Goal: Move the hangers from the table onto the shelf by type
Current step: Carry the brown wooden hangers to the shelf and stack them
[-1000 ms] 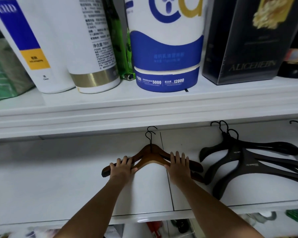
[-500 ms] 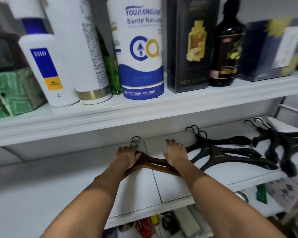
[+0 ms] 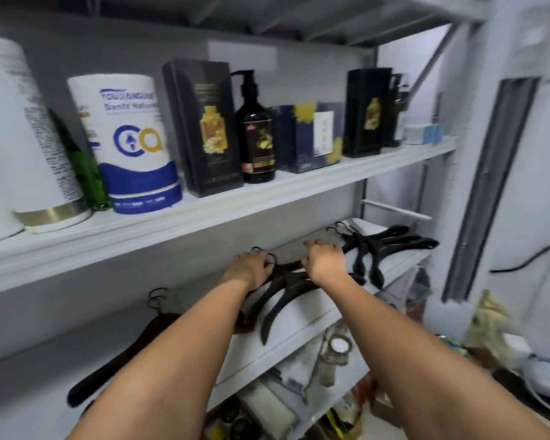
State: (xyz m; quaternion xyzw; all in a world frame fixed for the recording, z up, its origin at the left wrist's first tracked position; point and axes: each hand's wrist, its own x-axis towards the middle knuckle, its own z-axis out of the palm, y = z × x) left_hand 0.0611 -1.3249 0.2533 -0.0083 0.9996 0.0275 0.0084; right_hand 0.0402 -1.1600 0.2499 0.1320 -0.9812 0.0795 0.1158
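A stack of black hangers (image 3: 280, 295) lies in the middle of the white lower shelf (image 3: 302, 314). My left hand (image 3: 248, 268) holds it at the neck beside the hooks, fingers bent over it. On the stack's right arm sits my right hand (image 3: 326, 263), its fingers curled around it. Brown wooden hangers (image 3: 134, 350) lie further left on the same shelf, partly hidden under my left forearm. A second stack of black hangers (image 3: 386, 246) sits at the shelf's right end. The picture is blurred.
The upper shelf (image 3: 267, 201) carries a white-and-blue roll (image 3: 131, 144), black boxes (image 3: 204, 128), a dark pump bottle (image 3: 256, 134) and white bottles. Below the lower shelf is a cluttered level with several small items. A grey post (image 3: 489, 185) stands to the right.
Both hands left the brown wooden hangers and moved right onto the middle stack of black hangers. The view swung right and pulled back, showing more of the shelf.
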